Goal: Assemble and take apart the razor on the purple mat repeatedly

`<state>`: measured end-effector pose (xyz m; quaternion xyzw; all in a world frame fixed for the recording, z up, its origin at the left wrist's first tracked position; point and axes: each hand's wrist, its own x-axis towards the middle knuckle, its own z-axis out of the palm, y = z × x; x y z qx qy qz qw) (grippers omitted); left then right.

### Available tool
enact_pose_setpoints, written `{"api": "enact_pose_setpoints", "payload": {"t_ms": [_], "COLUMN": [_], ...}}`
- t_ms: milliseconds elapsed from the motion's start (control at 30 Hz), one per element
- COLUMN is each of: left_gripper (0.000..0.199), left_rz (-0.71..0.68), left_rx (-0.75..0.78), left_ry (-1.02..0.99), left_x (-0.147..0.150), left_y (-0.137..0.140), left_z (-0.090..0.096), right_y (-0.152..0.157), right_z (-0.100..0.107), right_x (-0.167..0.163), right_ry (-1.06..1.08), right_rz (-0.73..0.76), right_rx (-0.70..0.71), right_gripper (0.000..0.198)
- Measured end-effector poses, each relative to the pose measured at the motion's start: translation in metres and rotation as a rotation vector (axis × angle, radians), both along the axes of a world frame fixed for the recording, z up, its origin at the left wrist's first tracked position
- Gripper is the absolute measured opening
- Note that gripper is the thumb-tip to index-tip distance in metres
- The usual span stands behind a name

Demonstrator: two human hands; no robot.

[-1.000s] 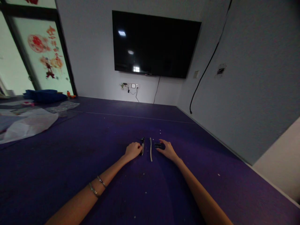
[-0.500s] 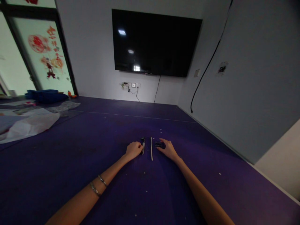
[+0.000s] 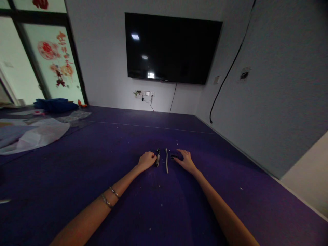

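My left hand (image 3: pixel 147 160) is closed, its fingertips against a slim black tool with a pale stripe (image 3: pixel 158 158); its exact kind is too small to tell. Right of that tool a thin, slightly curved whitish strip (image 3: pixel 167 161) lies lengthwise on the purple surface (image 3: pixel 123 218), touched by neither hand. My right hand (image 3: pixel 186 161) is open, thumb and index finger spread apart. Just left of it sits a small dark rectangular piece (image 3: pixel 174 156), with the thumb tip close to its edge; whether they touch I cannot tell.
Crumpled clear plastic and papers (image 3: pixel 38 133) lie at the left, with a folded blue cloth (image 3: pixel 55 105) behind them. A television (image 3: pixel 174 49) hangs on the far wall. A black cable (image 3: pixel 227 73) dangles along the right wall. Small white specks dot the surface.
My right thumb and index finger have spread wider around the small dark piece. My left hand stays at the slim tool. The whole view has shifted slightly.
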<state>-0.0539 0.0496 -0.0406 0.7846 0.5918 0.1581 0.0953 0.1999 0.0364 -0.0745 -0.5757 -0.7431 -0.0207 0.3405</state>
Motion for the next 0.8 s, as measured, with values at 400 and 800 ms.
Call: {"api": "enact_pose_setpoints", "payload": {"t_ms": [400,800], "left_gripper": [0.037,0.041], "left_rz": [0.100,0.057], "left_rx": [0.265,0.207], "left_ry": [0.166,0.174], "left_x": [-0.055,-0.057], "left_y": [0.030,0.034], "left_z": [-0.012,-0.019], "right_y": [-0.009,-0.012], "right_z": [-0.007,-0.004], "right_x": [0.041,0.038], "right_ry": [-0.225,-0.210], "right_rz": [-0.270,-0.282], "right_rx": [-0.256,-0.212], "right_gripper": [0.047,0.041]}}
